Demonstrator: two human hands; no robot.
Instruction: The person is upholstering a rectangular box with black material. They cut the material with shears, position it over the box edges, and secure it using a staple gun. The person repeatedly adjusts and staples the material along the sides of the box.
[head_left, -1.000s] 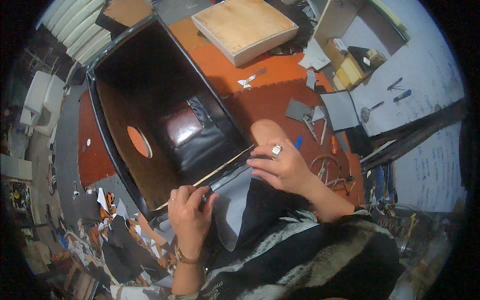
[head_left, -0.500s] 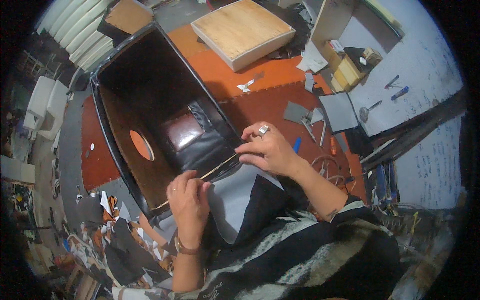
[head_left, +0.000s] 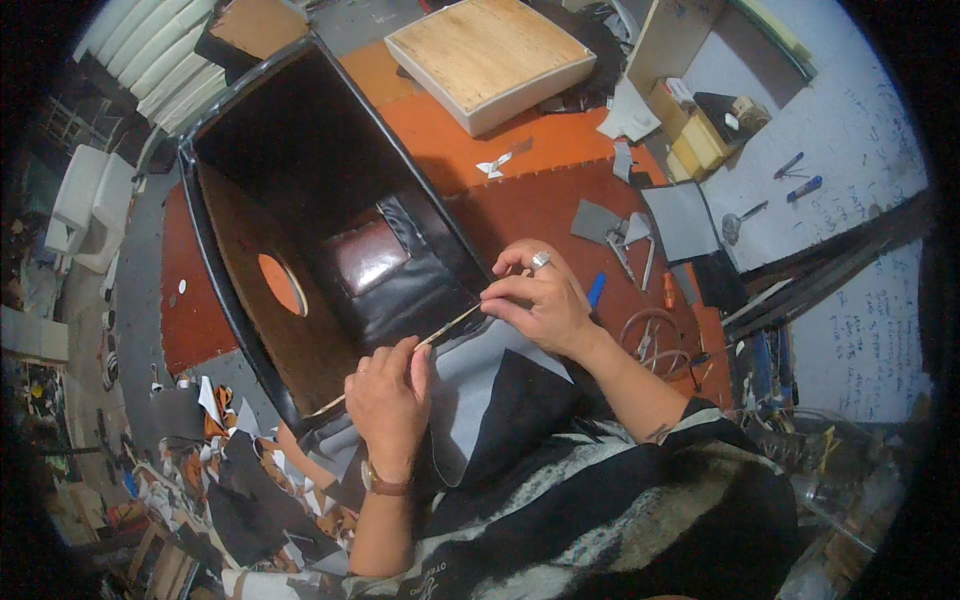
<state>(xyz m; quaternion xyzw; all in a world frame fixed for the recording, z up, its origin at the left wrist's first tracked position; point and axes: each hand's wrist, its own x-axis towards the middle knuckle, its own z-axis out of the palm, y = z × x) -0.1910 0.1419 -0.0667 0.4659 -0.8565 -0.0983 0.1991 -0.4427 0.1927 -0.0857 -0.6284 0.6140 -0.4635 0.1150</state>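
Note:
A large open box [head_left: 262,350], lined in black and brown and edged with glossy black covering, lies tilted in front of me. A thin pale strip [head_left: 450,326] runs along its near edge. My left hand [head_left: 388,395] is closed on that strip, thumb against the fingers. Farther right, my right hand [head_left: 540,300] pinches the strip between thumb and fingertips near the box's corner. Below the strip hangs a grey-backed black fabric flap [head_left: 480,385], reaching toward my lap. Inside the box are a round cutout [head_left: 283,285] and a shiny dark brown panel [head_left: 368,258].
The box rests on a reddish-brown and orange worktop [head_left: 530,220]. A padded wooden board [head_left: 490,60] lies at the back. Scissors [head_left: 632,250], a blue marker [head_left: 596,290] and a coiled cord [head_left: 655,335] are at the right. Fabric scraps [head_left: 250,490] pile up at lower left.
My left hand has slid slightly right along the strip, and its thumb now presses closer. My right hand has shifted a little right, its fingertips drawn together on the strip.

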